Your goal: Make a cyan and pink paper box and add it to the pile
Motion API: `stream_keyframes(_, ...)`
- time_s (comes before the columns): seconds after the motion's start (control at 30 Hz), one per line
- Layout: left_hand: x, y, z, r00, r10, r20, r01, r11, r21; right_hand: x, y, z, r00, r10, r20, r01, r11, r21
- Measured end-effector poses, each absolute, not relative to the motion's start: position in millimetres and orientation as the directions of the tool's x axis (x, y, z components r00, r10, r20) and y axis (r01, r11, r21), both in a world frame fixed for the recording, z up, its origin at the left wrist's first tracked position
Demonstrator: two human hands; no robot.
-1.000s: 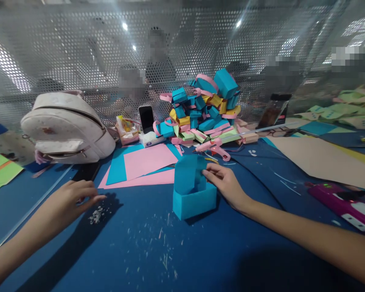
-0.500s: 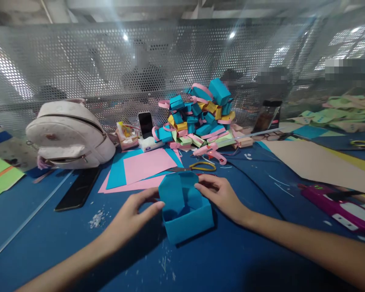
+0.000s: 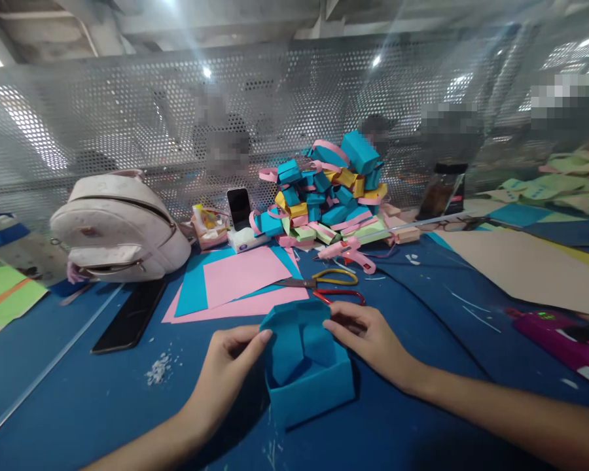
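A blue paper box [image 3: 317,396] with raised flaps at its back sits on the blue table in front of me. My left hand [image 3: 235,360] pinches the box's left back flap between thumb and fingers. On the other side, my right hand [image 3: 366,337] grips the right back edge, its thumb on the inner face and the fingertips hidden behind. Just beyond the box lie yellow-handled scissors [image 3: 336,277] and a red handle [image 3: 341,296], partly covered by my right hand. Farther back rests a pink glue gun [image 3: 348,252] with a dark cord.
Blue and pink paper sheets [image 3: 243,275] lie behind the box. A heap of small paper boxes [image 3: 324,196] stands against the perforated metal screen [image 3: 167,104]. To the left are a white backpack [image 3: 122,222] and a black phone [image 3: 130,317]; a magenta power strip [image 3: 554,340] lies right.
My left thumb has moved up along the flap, and its fingers now pinch the paper. The view has shifted slightly, so the box and both hands appear lower.
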State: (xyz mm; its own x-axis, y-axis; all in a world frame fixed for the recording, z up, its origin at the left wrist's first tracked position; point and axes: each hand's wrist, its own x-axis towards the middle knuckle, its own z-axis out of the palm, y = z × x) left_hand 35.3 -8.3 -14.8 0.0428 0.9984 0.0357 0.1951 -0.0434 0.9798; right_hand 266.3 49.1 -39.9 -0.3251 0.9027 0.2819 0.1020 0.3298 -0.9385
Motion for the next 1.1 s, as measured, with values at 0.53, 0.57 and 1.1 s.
stream_keyframes(0.53, 21, -4, 13, -0.057, 0.9, 0.432, 0.165, -0.418, 0.893, 270, 47, -42, -0.36, 0.796, 0.486, 0.134, 0.56, -0.818)
stream_keyframes(0.57, 19, -4, 15, -0.018, 0.867, 0.497, 0.198, -0.485, 0.852, 270, 48, -40, -0.352, 0.764, 0.541, 0.134, 0.613, -0.779)
stream_keyframes(1.1, 16, -15, 29, 0.227, 0.662, 0.714, 0.387, -0.735, 0.557, 224, 41, 39, -0.548, 0.429, 0.718, 0.143, 0.894, -0.425)
